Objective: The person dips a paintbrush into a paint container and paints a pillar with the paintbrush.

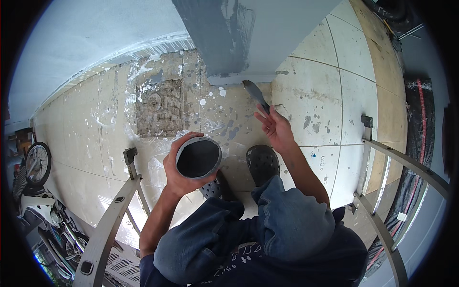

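My left hand (183, 172) grips a round paint container (199, 158) with dark grey paint inside and grey smears on its rim. Between the fingers of my right hand (277, 127) is a paintbrush (256, 94), its bristles coated in dark grey and pointing up and left. The brush tip appears just below the foot of a wall corner (240, 79), though whether it touches anything cannot be told. Dark grey paint (215, 39) covers one face of that corner unevenly, while the face to its right (287, 28) is pale grey.
Metal ladder sections stand at left (111, 222) and right (376, 204). Tiled floor (308, 82) bears paint splatters; a rough square patch (161, 107) lies left of the corner. Motorbikes (37, 206) are at far left, a black plastic-wrapped bundle (417, 143) at far right.
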Demonstrator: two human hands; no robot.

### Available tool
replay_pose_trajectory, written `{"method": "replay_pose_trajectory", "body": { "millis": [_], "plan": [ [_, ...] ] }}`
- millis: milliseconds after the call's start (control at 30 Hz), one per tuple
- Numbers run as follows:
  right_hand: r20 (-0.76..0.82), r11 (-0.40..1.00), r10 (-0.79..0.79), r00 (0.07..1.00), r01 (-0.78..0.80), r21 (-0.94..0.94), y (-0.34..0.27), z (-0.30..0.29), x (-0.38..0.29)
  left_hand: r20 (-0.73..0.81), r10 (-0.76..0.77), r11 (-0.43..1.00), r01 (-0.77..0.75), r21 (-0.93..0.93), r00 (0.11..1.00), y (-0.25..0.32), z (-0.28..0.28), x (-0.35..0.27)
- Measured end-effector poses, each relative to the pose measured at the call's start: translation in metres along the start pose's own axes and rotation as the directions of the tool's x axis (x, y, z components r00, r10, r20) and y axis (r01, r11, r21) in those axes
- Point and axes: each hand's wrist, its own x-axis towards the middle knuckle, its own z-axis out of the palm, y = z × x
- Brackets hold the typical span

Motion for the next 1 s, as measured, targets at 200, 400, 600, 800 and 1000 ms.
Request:
{"method": "replay_pose_trajectory", "body": {
  "millis": [200, 400, 600, 800, 1000],
  "plan": [
    [-0.025, 0.976, -0.102, 0.995, 0.095, -0.198, 0.021, 0.013, 0.019, 0.007, 0.054, 0.999, -0.054, -0.006, 0.998, 0.001, 0.012, -0.003],
    [-0.083, 0.963, -0.156, 0.984, 0.133, -0.234, 0.023, 0.025, 0.034, 0.047, 0.013, 0.999, -0.014, 0.029, 0.999, 0.0, 0.013, -0.011],
    [-0.087, 0.999, 0.021, 0.996, -0.025, -0.038, -0.006, 0.067, 0.016, 0.049, -0.011, 1.0, 0.01, 0.026, 0.999, 0.0, 0.011, -0.011],
    [0.003, 0.976, -0.216, 0.976, 0.216, -0.034, -0.031, 0.093, -0.028, 0.039, -0.027, 1.0, 0.027, 0.003, 0.999, -0.005, 0.013, -0.014],
    [0.009, 0.93, -0.355, 0.935, 0.354, -0.097, -0.011, 0.065, -0.029, 0.044, -0.002, 1.0, 0.001, 0.023, 0.999, -0.007, 0.012, -0.015]
  ]
}}
